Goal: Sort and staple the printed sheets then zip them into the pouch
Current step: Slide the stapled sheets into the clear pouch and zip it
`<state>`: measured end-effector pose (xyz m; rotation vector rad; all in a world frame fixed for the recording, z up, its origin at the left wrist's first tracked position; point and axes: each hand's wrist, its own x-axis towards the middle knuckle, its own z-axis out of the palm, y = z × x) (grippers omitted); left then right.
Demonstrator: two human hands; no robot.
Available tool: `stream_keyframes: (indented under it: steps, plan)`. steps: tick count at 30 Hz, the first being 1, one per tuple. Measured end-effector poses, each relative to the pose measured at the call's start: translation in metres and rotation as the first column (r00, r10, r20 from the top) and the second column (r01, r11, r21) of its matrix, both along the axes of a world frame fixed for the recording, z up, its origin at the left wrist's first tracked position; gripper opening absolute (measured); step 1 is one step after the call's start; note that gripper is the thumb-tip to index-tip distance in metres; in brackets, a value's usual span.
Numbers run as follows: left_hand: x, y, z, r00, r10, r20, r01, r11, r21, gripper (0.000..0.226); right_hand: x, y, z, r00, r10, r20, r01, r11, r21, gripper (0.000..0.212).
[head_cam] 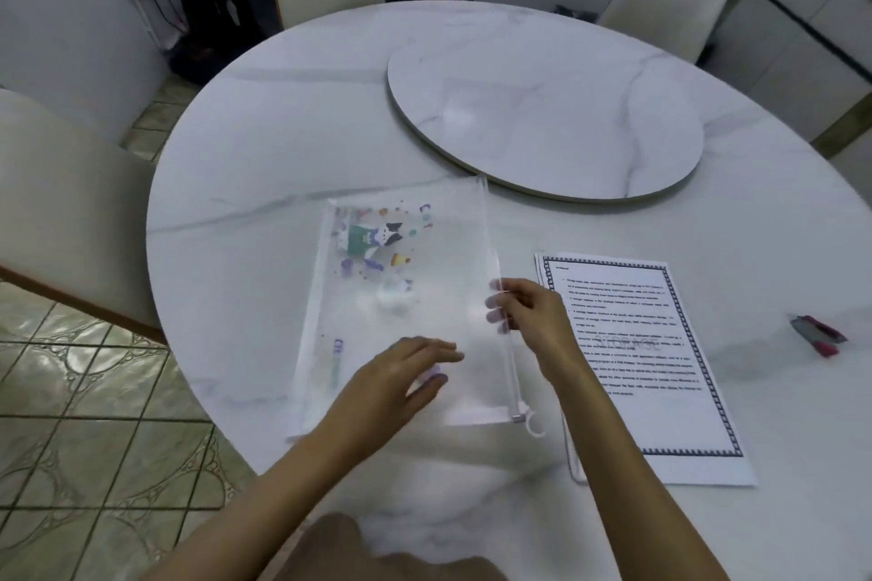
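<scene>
The pouch (415, 264) is laid flat on the counter (283, 132). Its zip edge is pinched by the right hand (528, 316); its face is touched by the left hand (401, 375), fingers apparently straight. The printed sheets (660, 373) are stacked just beside it, the stapler (818, 335) farther right.

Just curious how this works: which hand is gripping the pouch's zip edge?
The right hand, fingers curled over the zip edge of the pouch, beside the printed sheets; the left hand lies open on its face.

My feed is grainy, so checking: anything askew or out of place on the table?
Only the sheets: the stack beside the pouch is slightly fanned, lower pages peeking out at its left edge. Nothing spilled or damaged.
</scene>
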<state>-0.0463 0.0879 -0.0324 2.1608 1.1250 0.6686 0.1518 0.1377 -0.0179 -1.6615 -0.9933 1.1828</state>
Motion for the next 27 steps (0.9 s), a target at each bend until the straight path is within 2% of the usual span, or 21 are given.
stream_keyframes:
  steps: [3,9,13,17,21,27]
  plan:
    - [0.015,0.018,0.022,0.986,0.139,0.094,-0.134,0.989,-0.067,0.024,0.013,-0.007,0.017,0.999,0.032,-0.026,-0.031,0.999,0.023,0.020]
    - [0.054,0.039,0.050,0.929,0.318,0.190,-0.295,0.945,-0.139,0.022,0.010,-0.038,0.040,0.977,0.078,-0.199,-0.061,0.994,0.087,0.014]
    - [0.074,0.035,0.055,0.909,0.410,0.077,-0.386,0.897,-0.217,0.024,0.004,-0.064,0.038,0.974,0.058,-0.220,-0.038,0.995,0.093,0.014]
    - [0.087,0.027,0.058,0.901,0.430,-0.060,-0.429,0.862,-0.270,0.032,0.003,-0.083,0.036,0.995,0.058,-0.087,-0.049,0.993,0.104,0.012]
    - [0.096,0.022,0.064,0.893,0.432,-0.128,-0.451,0.850,-0.272,0.034,0.006,-0.097,0.035,0.997,0.072,0.006,-0.072,0.988,0.136,0.020]
    - [0.097,0.023,0.066,0.894,0.446,-0.047,-0.421,0.800,-0.427,0.021,0.018,-0.102,0.034,0.986,0.070,-0.153,-0.056,0.994,0.090,0.018]
